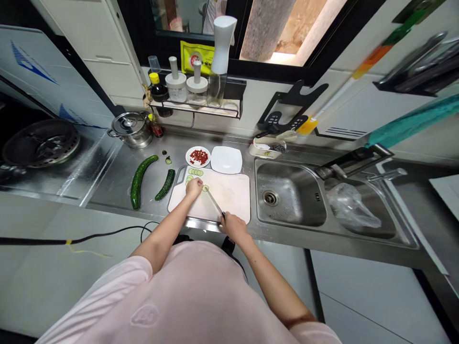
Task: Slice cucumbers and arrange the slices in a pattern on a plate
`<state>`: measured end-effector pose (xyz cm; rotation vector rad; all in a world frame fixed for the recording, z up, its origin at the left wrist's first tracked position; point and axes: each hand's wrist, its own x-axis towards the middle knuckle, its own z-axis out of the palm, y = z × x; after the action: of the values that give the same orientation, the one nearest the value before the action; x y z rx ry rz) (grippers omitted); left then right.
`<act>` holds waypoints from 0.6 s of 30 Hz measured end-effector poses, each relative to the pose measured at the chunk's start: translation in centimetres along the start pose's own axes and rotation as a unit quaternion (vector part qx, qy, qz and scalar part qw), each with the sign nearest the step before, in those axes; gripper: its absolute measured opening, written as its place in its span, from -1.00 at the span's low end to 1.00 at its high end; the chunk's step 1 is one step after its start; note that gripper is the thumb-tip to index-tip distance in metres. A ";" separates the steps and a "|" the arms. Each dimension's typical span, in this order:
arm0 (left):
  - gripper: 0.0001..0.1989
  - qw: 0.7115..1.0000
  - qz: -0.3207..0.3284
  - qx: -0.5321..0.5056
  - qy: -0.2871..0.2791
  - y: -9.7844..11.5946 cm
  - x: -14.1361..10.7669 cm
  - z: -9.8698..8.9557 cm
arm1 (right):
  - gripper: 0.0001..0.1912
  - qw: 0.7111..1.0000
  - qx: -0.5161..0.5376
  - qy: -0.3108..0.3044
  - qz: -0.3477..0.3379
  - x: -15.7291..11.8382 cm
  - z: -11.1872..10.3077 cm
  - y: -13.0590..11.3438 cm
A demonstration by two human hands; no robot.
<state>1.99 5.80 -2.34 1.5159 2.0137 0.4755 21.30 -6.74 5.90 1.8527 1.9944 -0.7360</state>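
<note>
My right hand [234,226] is wrapped round the handle of a kitchen knife [215,203], whose blade points up and left over the white cutting board [234,191]. By the blade's tip is a pale green cucumber slice [205,188]. My left hand [194,188] is over the board's left part with its fingers drawn together; what they hold, if anything, is hidden. Several cucumber slices [195,172] lie in a row beyond it, and more show beside its fingers. Left of the board rest a shorter piece of cucumber [165,185] and a long whole cucumber [142,181].
Behind the board stand a plate of chopped red pieces [199,156] and a white square plate [226,160]. Small cucumber ends [168,161] lie nearby. A steel pot [132,130] is at the back left, a frying pan [41,143] far left, a double sink [290,191] right.
</note>
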 end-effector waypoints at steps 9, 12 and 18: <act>-0.87 1.000 -0.001 -0.006 -0.005 -0.1 0.0 0.0 | -0.64 1.000 -0.001 -0.008 0.001 0.4 -0.6 -0.4; -0.90 1.000 0.004 -0.008 -0.001 -0.1 0.1 0.0 | -0.64 1.000 -0.001 -0.005 -0.001 0.5 -0.6 -0.4; -0.89 1.000 -0.002 -0.005 -0.005 0.0 0.0 0.0 | -0.63 1.000 -0.002 -0.004 -0.005 0.7 -0.5 -0.3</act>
<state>1.97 5.84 -2.38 1.5056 2.0037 0.4734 21.01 -5.84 5.98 1.8365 2.0005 -0.7413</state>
